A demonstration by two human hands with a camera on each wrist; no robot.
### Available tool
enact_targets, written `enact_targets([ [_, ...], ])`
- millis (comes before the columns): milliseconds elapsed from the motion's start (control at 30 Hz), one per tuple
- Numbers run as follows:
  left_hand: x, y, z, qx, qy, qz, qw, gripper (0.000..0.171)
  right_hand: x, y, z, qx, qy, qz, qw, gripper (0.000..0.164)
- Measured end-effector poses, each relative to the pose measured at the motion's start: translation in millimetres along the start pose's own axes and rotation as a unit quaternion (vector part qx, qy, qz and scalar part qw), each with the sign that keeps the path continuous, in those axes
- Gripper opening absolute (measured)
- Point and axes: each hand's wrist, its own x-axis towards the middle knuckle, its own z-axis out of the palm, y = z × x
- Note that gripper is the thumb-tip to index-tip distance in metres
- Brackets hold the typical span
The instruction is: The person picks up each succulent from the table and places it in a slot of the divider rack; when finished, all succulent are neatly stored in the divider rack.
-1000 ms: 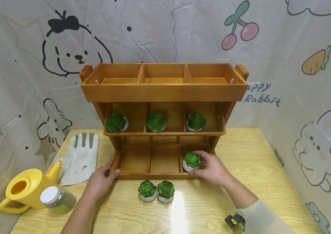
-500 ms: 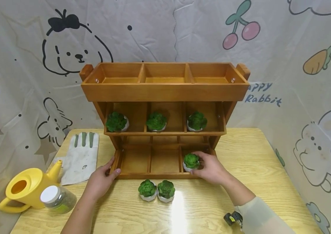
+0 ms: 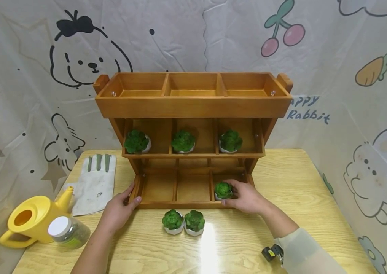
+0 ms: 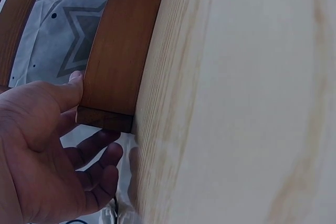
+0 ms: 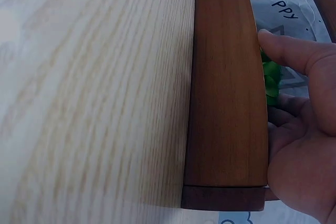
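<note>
In the head view, my right hand (image 3: 246,196) holds a small potted succulent (image 3: 223,190), green with a white pot, in the lower tier's right compartment. The right wrist view shows that hand's thumb by the front board (image 5: 228,87), which hides the pot; only green leaves (image 5: 271,80) show behind it. My left hand (image 3: 119,209) grips the lower left corner of the three-tier wooden shelf (image 3: 193,107), thumb in front and fingers along the side. In the left wrist view, its thumb lies against the board's end (image 4: 113,87).
Two more potted succulents (image 3: 172,220) stand side by side before the shelf. Three others, including one in the middle (image 3: 183,140), fill the second tier. At left are a yellow watering can (image 3: 37,217), a white-lidded jar (image 3: 70,233) and a glove (image 3: 95,186).
The right hand has lowered the potted succulent slightly into the right compartment, so its pot now sits deeper behind the front board. The left hand stays on the shelf corner.
</note>
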Motion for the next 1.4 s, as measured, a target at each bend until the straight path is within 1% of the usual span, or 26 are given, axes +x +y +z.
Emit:
enact_targets([
  [200, 0.6, 1.1, 0.1, -0.001, 0.002, 0.003, 1.0000, 0.072, -1, 1, -3, 0.016, -0.002, -0.003, 1.000, 0.080],
  [300, 0.9, 0.8, 0.1, 0.000, 0.003, 0.005, 1.0000, 0.072, -3, 0, -4, 0.026, -0.001, -0.009, 1.000, 0.082],
  [600, -1.2, 0.0, 0.0, 0.002, 0.003, 0.005, 1.0000, 0.071, -10, -8, -10, 0.041, -0.001, -0.014, 0.999, 0.082],
  [800, -1.1, -0.7, 0.3, 0.005, 0.003, 0.005, 1.0000, 0.072, -13, -17, -14, 0.047, -0.005, -0.030, 0.998, 0.081],
  [933, -1.0, -0.8, 0.5, 0.003, 0.002, 0.004, 1.0000, 0.072, -14, -21, -14, 0.052, 0.000, -0.035, 0.998, 0.082],
  [1133, -0.9, -0.9, 0.8, 0.001, 0.000, 0.002, 1.0000, 0.072, -18, -29, -14, 0.060, 0.012, -0.046, 0.997, 0.080],
  [1400, -0.4, -0.5, 0.4, -0.003, 0.003, 0.005, 1.0000, 0.072, -22, -37, -9, 0.067, 0.020, -0.050, 0.996, 0.077],
])
